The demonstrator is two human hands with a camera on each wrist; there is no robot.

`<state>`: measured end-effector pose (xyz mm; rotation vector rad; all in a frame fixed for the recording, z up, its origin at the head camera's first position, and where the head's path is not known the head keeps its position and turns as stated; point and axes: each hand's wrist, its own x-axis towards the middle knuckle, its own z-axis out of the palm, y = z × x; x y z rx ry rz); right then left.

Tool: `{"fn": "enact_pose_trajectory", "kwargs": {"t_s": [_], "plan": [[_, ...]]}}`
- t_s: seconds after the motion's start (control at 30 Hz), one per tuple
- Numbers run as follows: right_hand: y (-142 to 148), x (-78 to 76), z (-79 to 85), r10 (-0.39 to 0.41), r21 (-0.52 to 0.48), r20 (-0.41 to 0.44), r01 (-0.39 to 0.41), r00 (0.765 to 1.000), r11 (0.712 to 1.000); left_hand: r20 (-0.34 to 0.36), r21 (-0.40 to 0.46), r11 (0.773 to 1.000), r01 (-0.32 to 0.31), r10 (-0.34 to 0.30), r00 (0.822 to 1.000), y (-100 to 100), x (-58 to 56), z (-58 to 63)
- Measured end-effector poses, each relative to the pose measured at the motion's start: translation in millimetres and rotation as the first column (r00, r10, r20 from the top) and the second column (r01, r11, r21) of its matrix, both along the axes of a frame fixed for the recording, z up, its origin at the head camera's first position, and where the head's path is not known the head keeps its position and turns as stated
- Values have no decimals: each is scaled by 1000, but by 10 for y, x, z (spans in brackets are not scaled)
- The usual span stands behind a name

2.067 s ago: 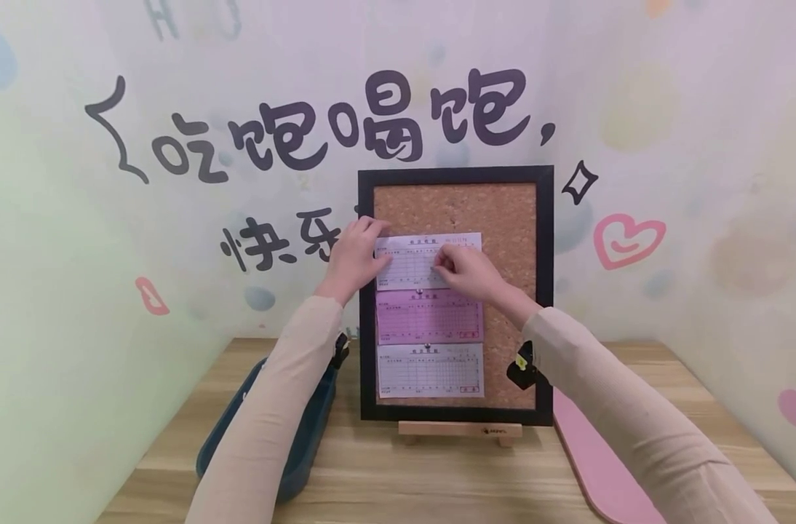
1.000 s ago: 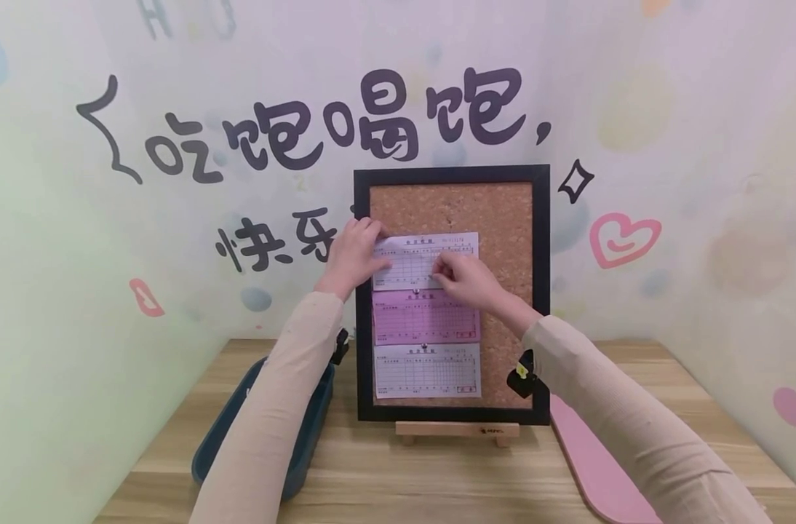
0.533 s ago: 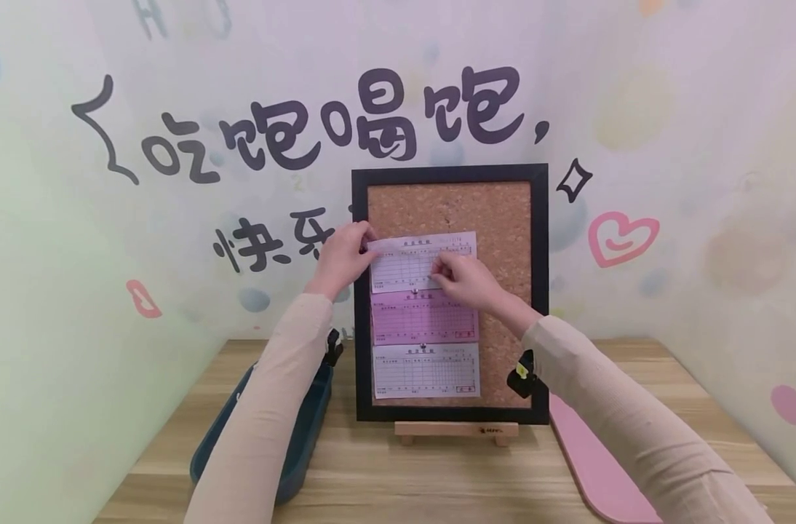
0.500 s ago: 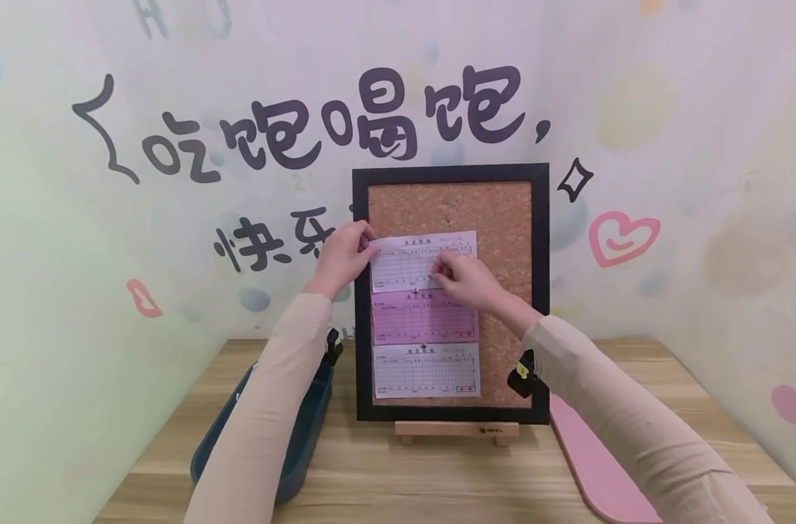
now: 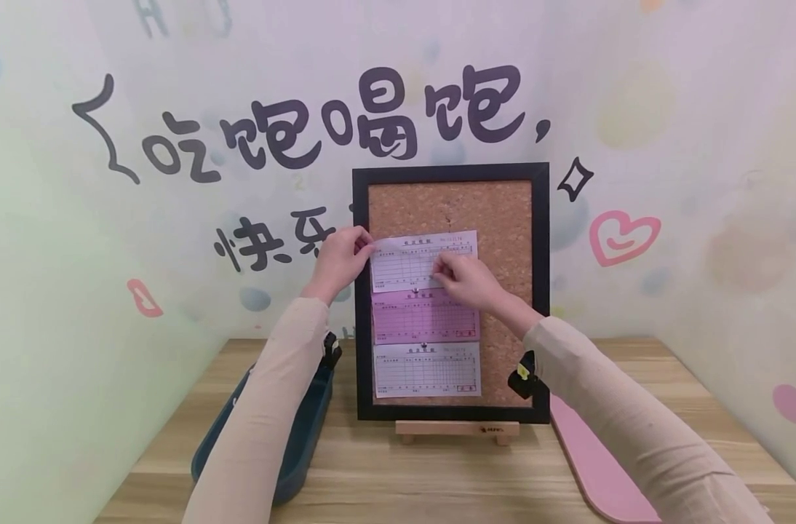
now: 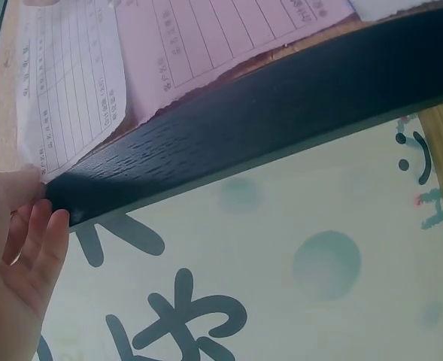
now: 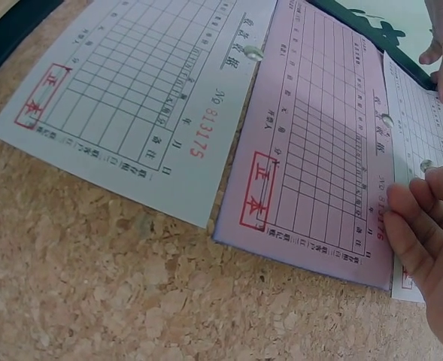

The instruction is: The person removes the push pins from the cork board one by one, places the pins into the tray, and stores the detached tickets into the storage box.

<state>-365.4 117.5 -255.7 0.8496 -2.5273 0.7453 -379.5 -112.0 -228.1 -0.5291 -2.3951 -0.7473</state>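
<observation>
Three receipt slips sit one above another on a framed corkboard [image 5: 503, 306]: a white top slip [image 5: 398, 268], a pink slip [image 5: 424, 320] and a white bottom slip [image 5: 424, 375]. Silver pushpins [image 7: 253, 53] show at the tops of the lower two. My left hand [image 5: 341, 258] pinches the top slip's upper left corner at the black frame, thumb in front, as the left wrist view shows. Over the middle of the top slip, my right hand [image 5: 470, 280] has its fingertips together, pinching a silver pushpin [image 7: 426, 165] that shows beside them in the right wrist view.
The board stands on a small wooden easel [image 5: 457, 428] on a wooden table [image 5: 437, 480]. A dark blue tray [image 5: 296, 480] lies to the left, partly behind my left forearm. A pink board [image 5: 588, 466] lies to the right under my right forearm.
My left hand has slid a little left and down to the top slip's corner, its thumb drawn off the slip's face. My right hand holds its place on the slip.
</observation>
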Motion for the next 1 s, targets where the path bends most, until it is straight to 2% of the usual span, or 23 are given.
{"fn": "enact_pose_trajectory", "kwargs": {"t_s": [0.5, 0.83, 1.0], "plan": [[31, 37, -20, -13, -15, 23, 13, 1000, 1000, 57, 167, 986, 8, -18, 998, -52, 5, -56], [110, 155, 6, -13, -49, 16, 14, 1000, 999, 13, 202, 979, 22, -25, 1000, -121, 109, -48], [208, 211, -18, -35, -51, 53, 37, 998, 998, 10, 227, 974, 17, -19, 1000, -193, 143, -67]]}}
